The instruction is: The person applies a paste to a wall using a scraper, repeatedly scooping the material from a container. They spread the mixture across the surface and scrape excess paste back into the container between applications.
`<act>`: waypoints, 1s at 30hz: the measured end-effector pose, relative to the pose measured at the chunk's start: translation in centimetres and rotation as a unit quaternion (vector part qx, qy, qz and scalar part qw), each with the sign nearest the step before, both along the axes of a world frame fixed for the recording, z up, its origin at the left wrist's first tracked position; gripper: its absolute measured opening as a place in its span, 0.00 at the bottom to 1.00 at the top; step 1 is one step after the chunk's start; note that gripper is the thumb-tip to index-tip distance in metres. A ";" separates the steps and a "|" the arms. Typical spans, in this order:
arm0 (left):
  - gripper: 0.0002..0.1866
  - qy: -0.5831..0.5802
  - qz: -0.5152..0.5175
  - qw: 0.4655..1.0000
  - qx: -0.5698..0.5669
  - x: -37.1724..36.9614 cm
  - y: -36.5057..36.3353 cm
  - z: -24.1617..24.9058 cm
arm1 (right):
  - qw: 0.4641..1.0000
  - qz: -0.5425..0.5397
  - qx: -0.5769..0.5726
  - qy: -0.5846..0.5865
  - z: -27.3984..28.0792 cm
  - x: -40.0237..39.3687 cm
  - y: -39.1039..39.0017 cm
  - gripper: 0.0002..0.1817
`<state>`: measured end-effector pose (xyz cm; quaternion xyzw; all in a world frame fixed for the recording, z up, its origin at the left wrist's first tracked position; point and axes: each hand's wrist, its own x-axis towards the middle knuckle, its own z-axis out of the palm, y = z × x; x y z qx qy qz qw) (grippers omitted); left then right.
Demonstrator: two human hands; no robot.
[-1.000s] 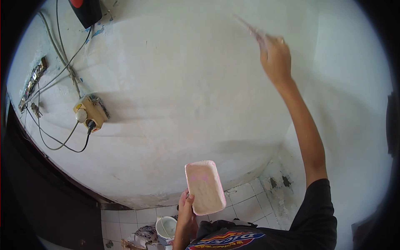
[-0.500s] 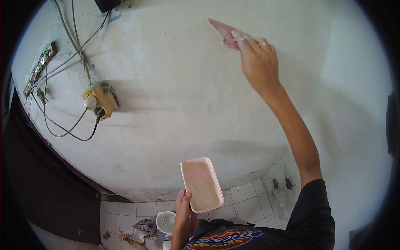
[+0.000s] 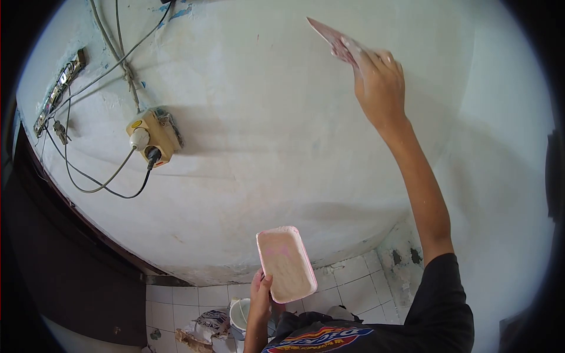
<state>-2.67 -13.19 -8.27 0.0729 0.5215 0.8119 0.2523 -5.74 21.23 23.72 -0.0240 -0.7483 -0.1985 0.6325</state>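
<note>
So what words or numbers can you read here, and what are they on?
"DICKI", on the dark shirt; the ending is hard to make out.
Smaller yellow letters above it: too blurred to read.
Yellow sticker on the power socket: too small to read.

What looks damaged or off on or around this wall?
Bare, dark patches at the base of the wall, lower right. Blue shows through chipped paint near the upper cables. The socket box sits askew, cords looping loosely. No spill visible.
</note>
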 end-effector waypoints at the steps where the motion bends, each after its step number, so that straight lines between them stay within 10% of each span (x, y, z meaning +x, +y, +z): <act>1: 0.33 0.002 0.001 1.000 -0.001 -0.1 -0.2 0.1 | 0.999 0.022 0.028 0.031 0.6 -0.6 -0.1 0.19; 9: 0.34 0.001 0.014 1.000 0.004 -0.8 -1.5 -0.4 | 0.985 0.044 0.055 -0.159 -11.5 0.2 -4.7 0.18; 17: 0.34 0.014 0.012 1.000 0.006 -1.3 -2.1 -0.7 | 0.996 -0.028 0.081 0.013 0.2 -2.7 -3.8 0.18; 25: 0.34 -0.001 0.013 1.000 0.009 -1.3 -2.2 -0.9 | 0.988 0.060 0.052 -0.132 -10.2 -1.3 -7.8 0.16; 30: 0.34 -0.005 -0.003 1.000 0.005 -1.1 -2.3 -0.6 | 0.999 -0.038 0.002 -0.035 0.5 -2.2 -5.8 0.17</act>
